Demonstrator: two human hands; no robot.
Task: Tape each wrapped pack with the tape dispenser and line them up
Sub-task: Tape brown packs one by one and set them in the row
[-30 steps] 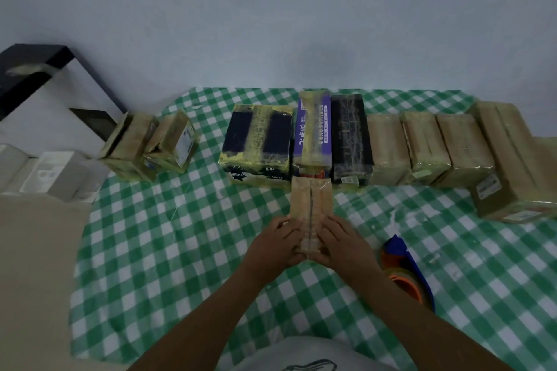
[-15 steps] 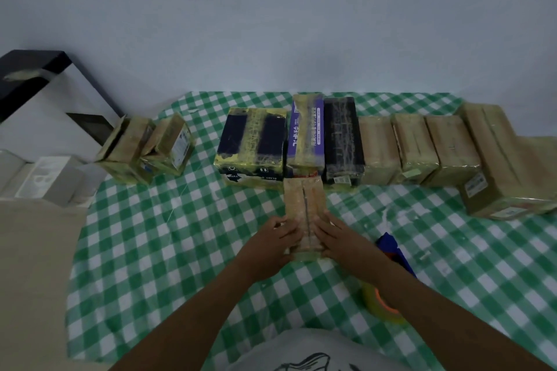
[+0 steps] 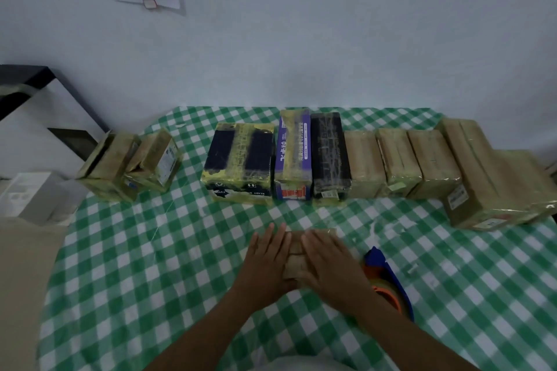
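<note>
A small tan wrapped pack (image 3: 296, 260) lies on the green checked tablecloth (image 3: 150, 265), in front of me. My left hand (image 3: 265, 263) and my right hand (image 3: 330, 266) lie flat over it, fingers stretched forward, thumbs meeting at its near edge. Most of the pack is hidden under them. The blue and orange tape dispenser (image 3: 384, 275) rests on the cloth just right of my right wrist. Behind, a row of taped packs runs along the wall: a black and yellow box (image 3: 241, 159), a purple box (image 3: 294, 153), a black box (image 3: 330, 153) and several tan packs (image 3: 398, 159).
Two more taped packs (image 3: 132, 163) lean at the table's back left corner. A large tan box (image 3: 485, 178) ends the row at the right edge. White boxes (image 3: 30, 199) and a black frame (image 3: 36, 81) stand left of the table.
The tan pack has come back toward me, away from the row. My hands have shifted from gripping its sides to lying flat over its top.
</note>
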